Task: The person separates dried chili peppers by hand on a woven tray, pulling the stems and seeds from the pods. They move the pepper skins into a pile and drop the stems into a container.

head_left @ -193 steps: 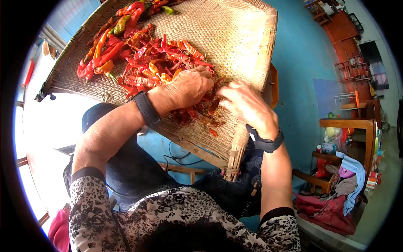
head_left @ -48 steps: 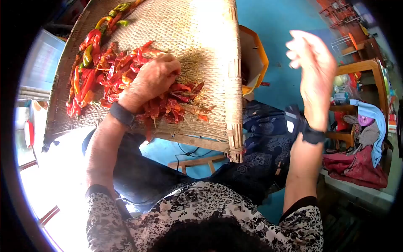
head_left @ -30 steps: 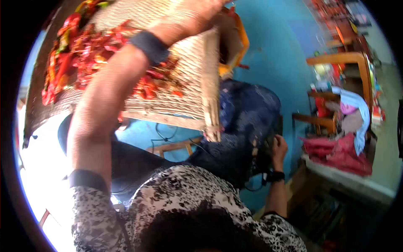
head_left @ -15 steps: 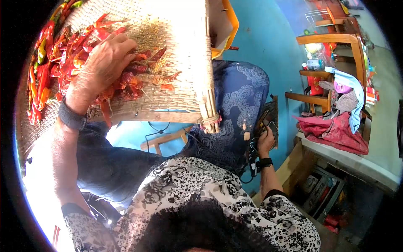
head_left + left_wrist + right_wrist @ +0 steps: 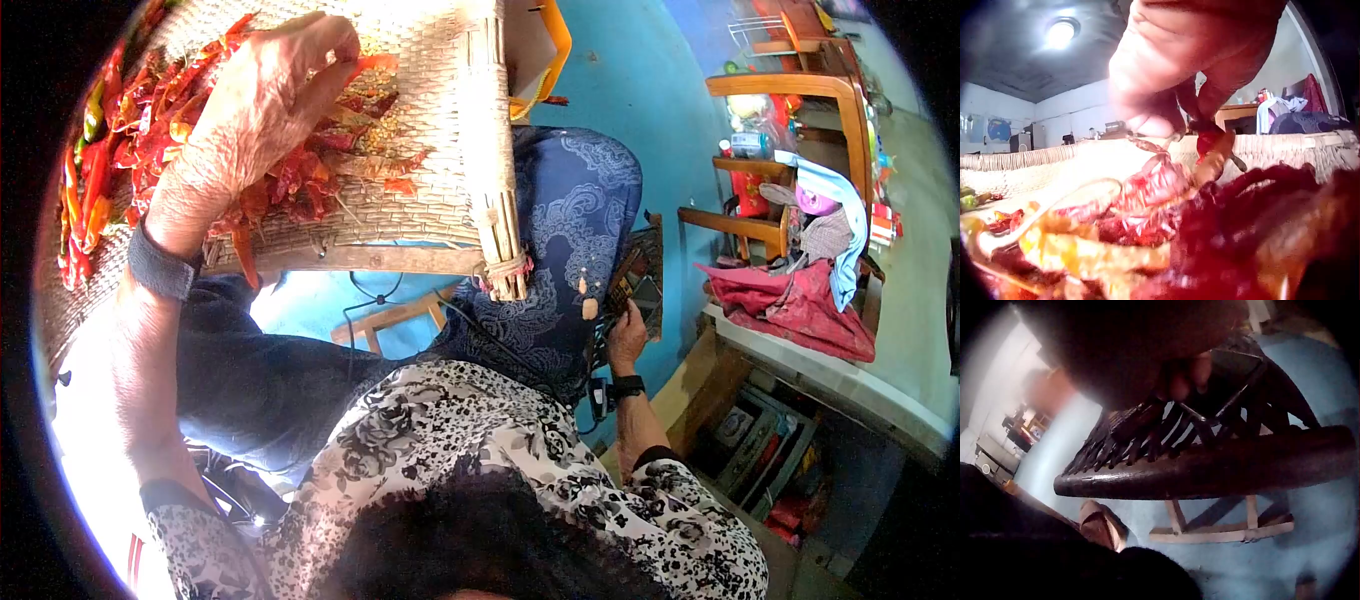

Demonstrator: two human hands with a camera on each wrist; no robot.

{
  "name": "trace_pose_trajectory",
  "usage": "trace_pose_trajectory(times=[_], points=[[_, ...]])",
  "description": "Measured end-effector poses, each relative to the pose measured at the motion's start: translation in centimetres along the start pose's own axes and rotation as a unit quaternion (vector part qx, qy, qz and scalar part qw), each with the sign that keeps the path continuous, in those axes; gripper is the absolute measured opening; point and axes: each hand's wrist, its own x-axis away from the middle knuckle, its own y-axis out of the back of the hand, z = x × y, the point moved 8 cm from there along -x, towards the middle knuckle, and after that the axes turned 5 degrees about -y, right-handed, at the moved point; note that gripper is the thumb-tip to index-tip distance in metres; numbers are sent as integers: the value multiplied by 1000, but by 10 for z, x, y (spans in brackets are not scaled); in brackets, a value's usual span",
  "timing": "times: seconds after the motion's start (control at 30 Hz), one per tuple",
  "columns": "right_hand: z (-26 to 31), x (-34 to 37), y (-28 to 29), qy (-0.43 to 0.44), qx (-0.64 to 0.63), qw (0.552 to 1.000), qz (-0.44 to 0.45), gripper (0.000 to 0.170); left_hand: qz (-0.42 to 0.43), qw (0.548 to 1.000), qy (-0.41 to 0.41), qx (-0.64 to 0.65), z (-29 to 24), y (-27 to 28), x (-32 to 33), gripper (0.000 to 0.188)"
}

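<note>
Chilies [image 5: 290, 180] heaped under left hand [image 5: 262, 98], one pinched in it, right hand [image 5: 627, 338] well apart, grip unclear.

Tray [image 5: 430, 120] is woven plant fibre, rough, mostly matt; chillies [image 5: 292, 180] have wrinkled, papery skins with glossy patches. Trousers [image 5: 585, 215] and wristband [image 5: 163, 264] are matt cloth, wristband coarser; blouse [image 5: 400, 430] is smoother cloth. Dark rail [image 5: 1222, 462] reads as smooth, glossy wood, low frame [image 5: 1222, 533] as bare matt wood, chair back [image 5: 790, 85] as smooth varnished wood; floor [image 5: 1329, 537] looks smooth.
</note>
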Motion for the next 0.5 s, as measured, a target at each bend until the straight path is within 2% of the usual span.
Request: trace_pose_trajectory(times=[0.03, 0.07, 0.1, 0.17, 0.2, 0.23, 0.3, 0.37, 0.4, 0.43, 0.47, 0.5], points=[[0, 0, -1, 7, -7, 1000, -5, 31, -12, 999, 16, 50, 0, 4, -5, 11], [-1, 1, -1, 13, -13, 1000, -10, 31, 55, 994, 90, 41, 10, 1, -9, 16], [-4, 1, -3, 13, -14, 1000, -10, 31, 55, 994, 90, 40, -4, 11, -19, 16], [-4, 0, -5, 38, -4, 999, -25, 32, -44, 996, -61, 57, -58, 43, -37, 14], [-4, 1, -4, 38, -5, 999, -26, 32, -126, 983, -83, 103, -50, 39, -47, 11], [-4, 0, -5, 48, -3, 999, -25, 33, -177, 971, -128, 96, -54, 36, -56, 9], [1, 0, 0, 55, 1, 998, -25, 34, -197, 969, -124, 86, -54, 27, -76, 8], [14, 2, 4, 52, 17, 998, 17, 36, -233, 930, -208, 192, -54, 15, -95, 11], [10, 1, 4, 51, 19, 998, 18, 36, -285, 933, -220, 24, -67, 19, -86, 17], [9, 2, 2, 71, 22, 997, 17, 35, -284, 933, -220, 27, -73, 22, -82, 17], [7, 1, 1, 91, 26, 995, 16, 34, -135, 934, -216, -250, -84, -2, -87, 23], [8, -1, 1, 90, 26, 995, 16, 34, 26, 842, -191, -503, -75, -25, -88, 28]])
